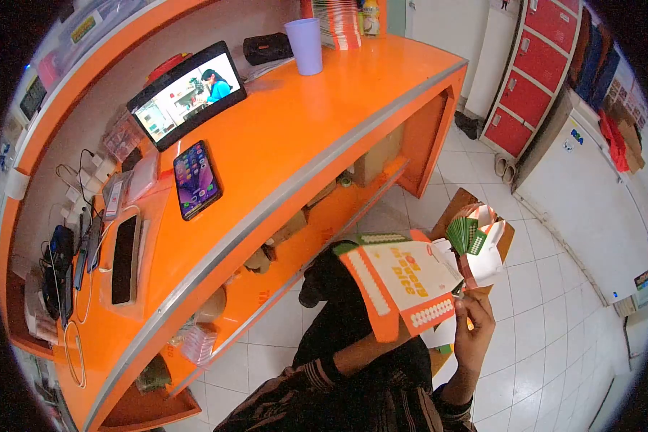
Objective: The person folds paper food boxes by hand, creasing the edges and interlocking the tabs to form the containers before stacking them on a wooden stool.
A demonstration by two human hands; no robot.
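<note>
Flat orange-and-white carton blank [403, 284] — printed, unfolded, held in mid-air in front of the person's lap, just off the counter's edge. The right hand [474, 327] pinches its lower right corner, fingers closed on the card. The left hand is hidden behind the blank; its grip cannot be told. Just beyond, an open box [491, 241] on the floor holds a fan of green slips [465, 234] and further blanks. Judged step: one blank lifted out and about to be folded; the next move calls for both hands along the creases. The orange counter [317, 129] curves close on the left; tiled floor [554, 338] lies open to the right.
</note>
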